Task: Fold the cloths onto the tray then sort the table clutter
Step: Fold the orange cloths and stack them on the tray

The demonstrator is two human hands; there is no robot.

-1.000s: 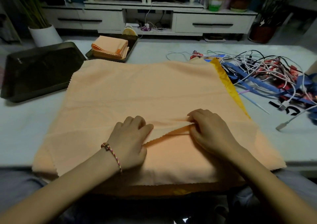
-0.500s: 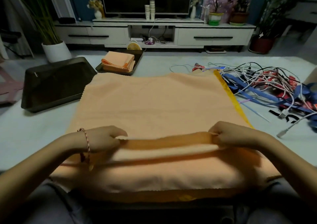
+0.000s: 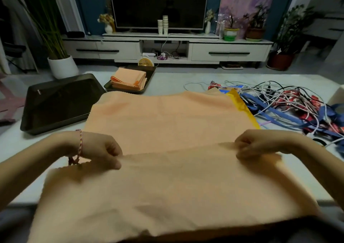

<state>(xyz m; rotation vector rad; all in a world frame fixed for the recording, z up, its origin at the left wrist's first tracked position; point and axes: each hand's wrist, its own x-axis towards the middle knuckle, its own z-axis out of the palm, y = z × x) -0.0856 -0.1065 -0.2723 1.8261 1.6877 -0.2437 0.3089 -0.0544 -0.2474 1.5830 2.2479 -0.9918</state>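
On the near half of the desk (image 3: 167, 80): one large orange cloth (image 3: 167, 120), spread flat at its far part, its near part draped over the desk's near edge; left hand (image 3: 100, 149), fingers curled, pinching a raised fold line of the cloth at its left side; right hand (image 3: 256, 143), likewise pinching the same line at its right side, the fabric pulled straight between the two hands; braided bracelet (image 3: 79, 144) on the left wrist; yellow cloth (image 3: 242, 105), a strip of it showing under the orange cloth's right edge. Far left: large dark tray (image 3: 61, 101). Far centre, just beside it: small dark tray (image 3: 149, 75) bearing a stack of folded orange cloths (image 3: 128, 78). Right: tangle of cables (image 3: 279, 97) with blue ribbons (image 3: 275, 112) and red wrappers, touching the yellow strip.
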